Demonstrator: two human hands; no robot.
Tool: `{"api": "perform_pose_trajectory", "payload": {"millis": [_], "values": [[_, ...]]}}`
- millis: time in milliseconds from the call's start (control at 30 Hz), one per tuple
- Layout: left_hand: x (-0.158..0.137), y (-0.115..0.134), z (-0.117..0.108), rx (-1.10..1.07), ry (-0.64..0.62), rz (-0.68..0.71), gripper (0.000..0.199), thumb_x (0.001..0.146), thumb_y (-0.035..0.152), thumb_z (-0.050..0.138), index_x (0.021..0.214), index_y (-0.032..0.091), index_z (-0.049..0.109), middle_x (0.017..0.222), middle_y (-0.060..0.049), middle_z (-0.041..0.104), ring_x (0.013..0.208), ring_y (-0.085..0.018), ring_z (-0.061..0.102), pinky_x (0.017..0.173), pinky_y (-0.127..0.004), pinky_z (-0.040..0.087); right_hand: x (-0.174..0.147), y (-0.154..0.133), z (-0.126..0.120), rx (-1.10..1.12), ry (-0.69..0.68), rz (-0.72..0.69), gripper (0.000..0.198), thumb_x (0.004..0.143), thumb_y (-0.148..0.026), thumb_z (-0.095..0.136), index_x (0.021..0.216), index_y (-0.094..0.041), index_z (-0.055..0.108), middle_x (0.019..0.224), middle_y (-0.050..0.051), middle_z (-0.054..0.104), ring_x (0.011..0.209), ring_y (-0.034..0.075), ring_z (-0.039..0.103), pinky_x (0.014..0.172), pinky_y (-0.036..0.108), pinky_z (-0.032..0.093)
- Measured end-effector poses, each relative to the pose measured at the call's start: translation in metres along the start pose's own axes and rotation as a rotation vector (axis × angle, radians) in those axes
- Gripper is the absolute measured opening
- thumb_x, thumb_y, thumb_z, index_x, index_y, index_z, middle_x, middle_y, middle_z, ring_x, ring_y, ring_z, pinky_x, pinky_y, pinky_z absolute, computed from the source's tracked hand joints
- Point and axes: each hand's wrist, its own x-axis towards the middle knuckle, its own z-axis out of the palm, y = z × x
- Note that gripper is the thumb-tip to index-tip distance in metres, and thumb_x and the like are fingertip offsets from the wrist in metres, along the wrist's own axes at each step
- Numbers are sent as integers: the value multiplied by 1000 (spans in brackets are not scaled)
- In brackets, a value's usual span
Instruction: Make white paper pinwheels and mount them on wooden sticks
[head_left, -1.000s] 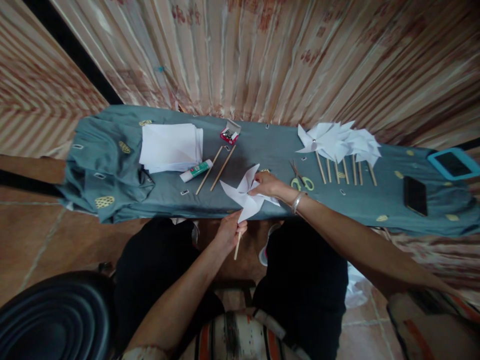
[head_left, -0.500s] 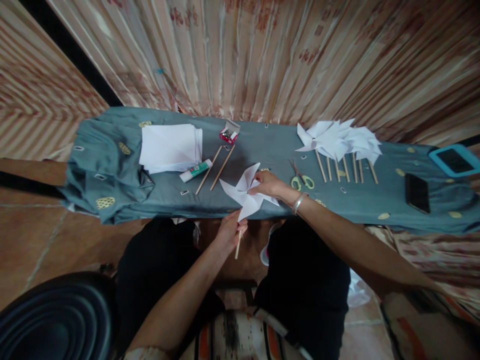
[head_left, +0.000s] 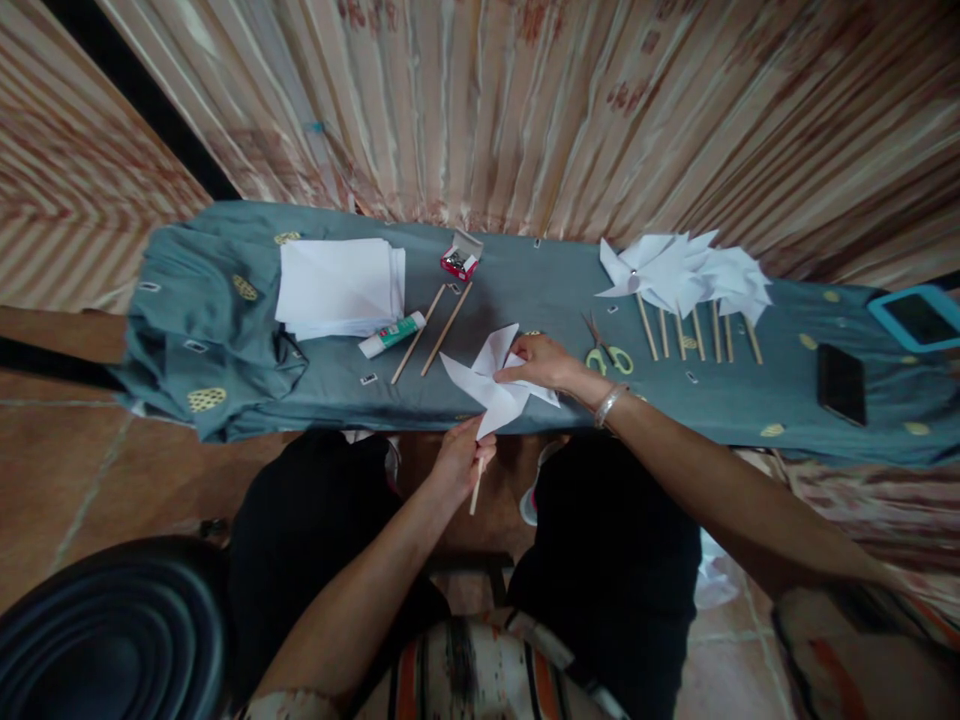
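A white paper pinwheel [head_left: 501, 402] on a wooden stick [head_left: 475, 492] is held at the near edge of the covered table. My left hand [head_left: 461, 462] is closed round the stick just below the paper blades. With thumb and fingers, my right hand [head_left: 541, 362] grips the pinwheel near its centre. The thumb lies over the middle, so the pin there is hidden. Green-handled scissors [head_left: 606, 352] lie just right of my right hand. Two loose wooden sticks [head_left: 447, 330] and a glue stick [head_left: 392, 334] lie to the left of the pinwheel.
A stack of white paper [head_left: 336, 285] lies at the left, and a small red box of pins [head_left: 460, 262] stands at the back. Several finished pinwheels [head_left: 679, 275] overlap at the right. Beyond them are a black phone [head_left: 841, 384] and a blue-framed tablet [head_left: 919, 318]. A black stool [head_left: 112, 640] stands lower left.
My right thumb has shifted slightly over the pinwheel's centre, covering the pin that showed before. My left hand keeps its hold on the stick. The view has moved a little.
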Motion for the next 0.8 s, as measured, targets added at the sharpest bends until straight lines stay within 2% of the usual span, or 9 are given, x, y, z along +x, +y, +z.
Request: {"api": "perform_pose_trajectory", "payload": {"millis": [100, 167, 233, 333, 400, 500, 800], "values": [[0, 0, 0, 1, 3, 1, 17, 65, 3, 72, 60, 9, 57, 50, 8, 39, 39, 2, 27, 36, -11, 12, -4, -2, -3, -83, 72, 33, 41, 69, -50, 78, 88, -15, 71, 89, 12, 73, 78, 24, 66, 65, 30, 44], [0, 0, 0, -2, 3, 4, 18, 66, 3, 71, 59, 9, 56, 50, 7, 40, 39, 2, 27, 35, -11, 13, -7, -4, -4, -129, 161, 21, 43, 79, -53, 68, 96, -14, 70, 90, 15, 72, 82, 27, 67, 70, 34, 46], [1, -1, 0, -4, 0, 7, 17, 66, 2, 69, 59, 9, 56, 50, 7, 40, 39, 2, 27, 35, -11, 13, -8, -8, -3, -163, 289, -38, 43, 91, -48, 54, 109, -11, 66, 97, 17, 72, 92, 30, 66, 80, 38, 47], [1, -1, -1, -3, -3, 10, 15, 66, 2, 69, 60, 9, 58, 50, 7, 41, 39, 2, 27, 35, -11, 14, -2, -18, 7, -195, 436, -181, 43, 98, -37, 41, 127, -10, 56, 122, 20, 65, 115, 33, 57, 98, 45, 41], [1, -1, -1, -2, -3, 11, 15, 66, 2, 70, 60, 9, 58, 51, 7, 41, 39, 2, 27, 35, -11, 14, 6, -25, 17, -209, 450, -250, 46, 99, -35, 38, 134, -9, 51, 137, 20, 55, 127, 34, 48, 105, 49, 36], [1, -1, -1, -1, -3, 10, 14, 66, 3, 70, 61, 9, 59, 51, 7, 41, 39, 2, 27, 35, -11, 13, 18, -34, 32, -243, 432, -308, 48, 100, -34, 35, 138, -6, 47, 147, 20, 46, 134, 32, 41, 110, 48, 31], [0, -2, 0, -12, -5, 3, 13, 65, 3, 70, 61, 9, 59, 50, 7, 40, 39, 2, 27, 36, -12, 13, 34, -28, 50, -290, 432, -332, 52, 101, -40, 36, 136, -5, 50, 149, 20, 45, 137, 31, 40, 112, 46, 30]]}}
